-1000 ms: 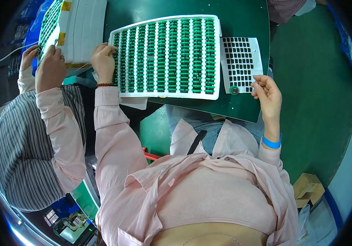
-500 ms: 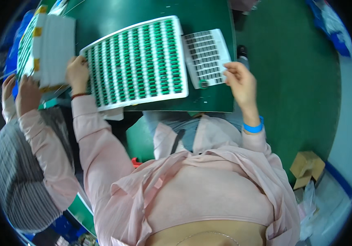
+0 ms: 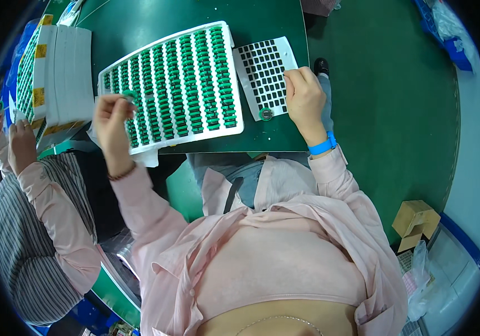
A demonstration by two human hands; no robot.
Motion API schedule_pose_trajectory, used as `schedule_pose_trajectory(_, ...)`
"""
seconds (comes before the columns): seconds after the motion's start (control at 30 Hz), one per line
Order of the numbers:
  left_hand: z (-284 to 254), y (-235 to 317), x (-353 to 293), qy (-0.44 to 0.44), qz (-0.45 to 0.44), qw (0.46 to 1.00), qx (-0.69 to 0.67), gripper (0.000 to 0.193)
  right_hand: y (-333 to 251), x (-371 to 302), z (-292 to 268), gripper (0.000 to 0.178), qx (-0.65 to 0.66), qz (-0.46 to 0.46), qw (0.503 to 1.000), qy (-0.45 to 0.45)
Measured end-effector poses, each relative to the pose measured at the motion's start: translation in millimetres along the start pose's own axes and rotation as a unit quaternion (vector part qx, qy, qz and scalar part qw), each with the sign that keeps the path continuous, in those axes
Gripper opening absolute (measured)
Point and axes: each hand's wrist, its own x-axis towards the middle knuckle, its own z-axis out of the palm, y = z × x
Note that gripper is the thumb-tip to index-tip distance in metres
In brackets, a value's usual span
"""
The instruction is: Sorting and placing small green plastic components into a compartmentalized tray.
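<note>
Small round green plastic-looking component (image 3: 130, 95) is pinched in left hand (image 3: 113, 117) over white rectangular tray (image 3: 200, 136) — likely light, stiff, best held by its rim; right hand (image 3: 306, 98) nearly closed at black-squared white sheet (image 3: 287, 53), contents indeterminable.

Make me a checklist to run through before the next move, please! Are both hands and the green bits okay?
1. Left hand has a green part at its fingertips: ok.
2. Right hand has a small piece pinched: cannot tell, too tiny.
3. Sheet of black squares fully uncovered: not ok, right hand overlaps its right edge.
4. Second green part on the sheet: ok, near its bottom.
5. White tray on the table: ok.
</note>
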Motion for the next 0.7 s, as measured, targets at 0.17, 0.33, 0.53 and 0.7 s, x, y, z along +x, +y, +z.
schedule_pose_trajectory(0.17, 95, 9, -78, -0.01, -0.187, 0.961, -0.203, 0.019, -4, 6, -1, 0.006, -0.011, 0.016, 0.999, -0.025)
schedule_pose_trajectory(0.33, 150, 9, -105, -0.03, -0.23, 0.934, -0.273, 0.025, -19, 9, -11, 0.007, 0.067, 0.04, 0.996, -0.052)
schedule_pose_trajectory(0.53, 178, 12, -112, 0.021, -0.219, 0.936, -0.273, 0.016, -86, -6, -49, 0.002, 0.52, 0.321, 0.733, -0.3)
schedule_pose_trajectory(0.7, 183, 10, -118, 0.038, -0.171, 0.964, -0.199, 0.016, -91, -15, -41, 0.004, 0.491, 0.292, 0.766, -0.295)
